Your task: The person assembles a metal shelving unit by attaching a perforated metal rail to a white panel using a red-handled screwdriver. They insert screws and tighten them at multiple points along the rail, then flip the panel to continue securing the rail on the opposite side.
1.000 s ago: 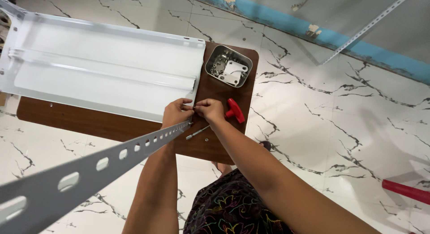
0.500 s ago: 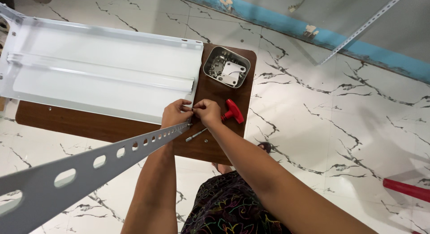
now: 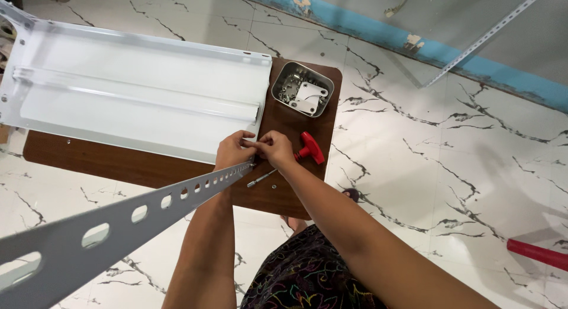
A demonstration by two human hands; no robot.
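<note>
Slotted grey steel angle bar (image 3: 127, 217) is running from the lower left of the view up to the person's hands, its far end meeting the near corner of a white metal shelf panel (image 3: 142, 99) that is lying across a brown wooden board (image 3: 296, 125) on the marble floor (image 3: 449, 161). The bar is sitting above the board and is passing in front of the left forearm. The left hand (image 3: 235, 150) is curling over the bar's end, its grip closing on the spot where bar and panel corner are meeting; what small piece, if any, is sitting between the fingertips is too small to tell. The right hand (image 3: 277, 149) is pressing in against the left, fingertips pinching together at the same spot, and whether they are holding something cannot be told.

Just beside the right hand, a red T-handled driver (image 3: 309, 148) is lying on the board, and a slim silver tool (image 3: 261, 179) is lying near the wrist. Farther up the board, a grey metal tin (image 3: 302, 89) is holding small hardware and a white plate. Another slotted bar (image 3: 485, 36) is leaning against the wall above a blue skirting, and a red handle (image 3: 537, 254) is lying on the floor at the right edge.
</note>
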